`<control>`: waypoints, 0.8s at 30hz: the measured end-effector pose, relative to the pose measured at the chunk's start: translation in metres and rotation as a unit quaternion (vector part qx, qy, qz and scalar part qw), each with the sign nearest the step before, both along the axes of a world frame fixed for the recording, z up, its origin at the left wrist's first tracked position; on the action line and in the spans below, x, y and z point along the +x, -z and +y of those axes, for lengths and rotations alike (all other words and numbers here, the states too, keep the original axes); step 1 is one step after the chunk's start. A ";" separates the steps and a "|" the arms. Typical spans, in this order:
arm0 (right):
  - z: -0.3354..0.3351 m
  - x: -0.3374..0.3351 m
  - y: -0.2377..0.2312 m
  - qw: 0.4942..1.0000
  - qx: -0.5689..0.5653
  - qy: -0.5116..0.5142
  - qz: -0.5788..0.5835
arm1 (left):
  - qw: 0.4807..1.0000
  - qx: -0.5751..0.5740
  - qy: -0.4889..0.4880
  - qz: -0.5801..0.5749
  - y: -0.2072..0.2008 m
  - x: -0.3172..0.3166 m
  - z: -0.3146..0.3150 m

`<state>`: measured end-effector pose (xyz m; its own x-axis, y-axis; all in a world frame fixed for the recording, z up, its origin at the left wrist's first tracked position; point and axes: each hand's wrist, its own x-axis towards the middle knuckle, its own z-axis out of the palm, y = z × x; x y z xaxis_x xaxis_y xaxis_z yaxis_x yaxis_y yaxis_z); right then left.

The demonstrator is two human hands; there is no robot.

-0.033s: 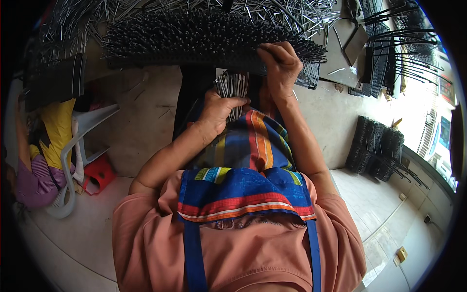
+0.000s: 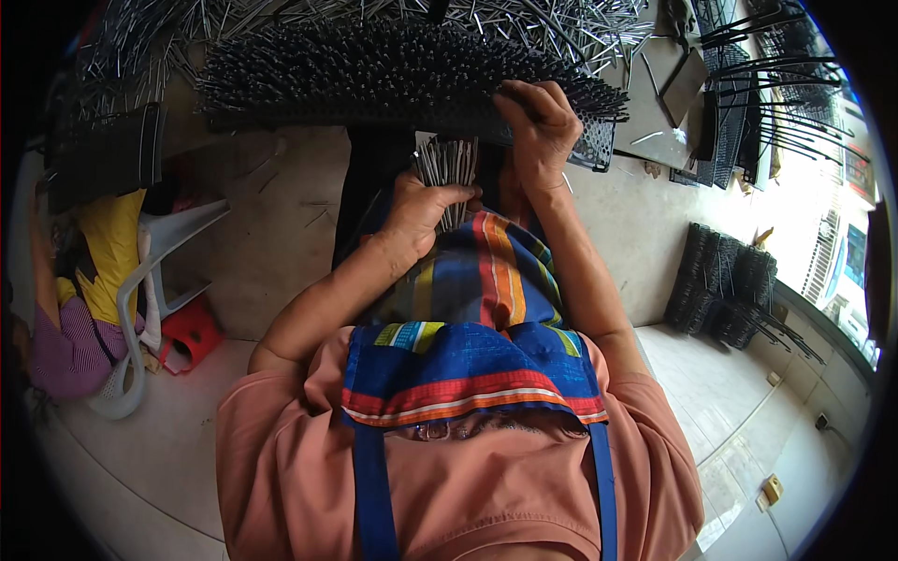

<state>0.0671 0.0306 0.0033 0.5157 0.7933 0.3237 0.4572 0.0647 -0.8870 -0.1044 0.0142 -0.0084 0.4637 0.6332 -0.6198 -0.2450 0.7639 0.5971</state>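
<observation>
Behind the left hand (image 2: 416, 211), rods (image 2: 445, 165) are partly hidden.

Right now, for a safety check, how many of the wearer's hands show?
2: the left hand, gripping thin metal rods; the right hand, curled, near the right end of the black bristles. Some fingers are hidden.

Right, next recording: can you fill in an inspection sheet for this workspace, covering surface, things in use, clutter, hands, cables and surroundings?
Surface: pale table, partly bare at right.
Things in use: bundle of thin metal rods; dark upright rods packed above a perforated black tray.
Clutter: loose rods heaped beyond the packed ones.
Hands: left hand grips the bundle; right hand is at the upright rods, fingers curled, contents hidden.
Cables: dark plug-like thing low at right, unclear.
Surroundings: another person and pale chair at left; dark bundles on the floor at right.
</observation>
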 end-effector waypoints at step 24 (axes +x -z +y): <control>0.002 0.006 -0.012 0.905 -0.156 -0.074 -0.388 | 0.996 -0.074 0.014 -0.039 0.000 0.007 0.011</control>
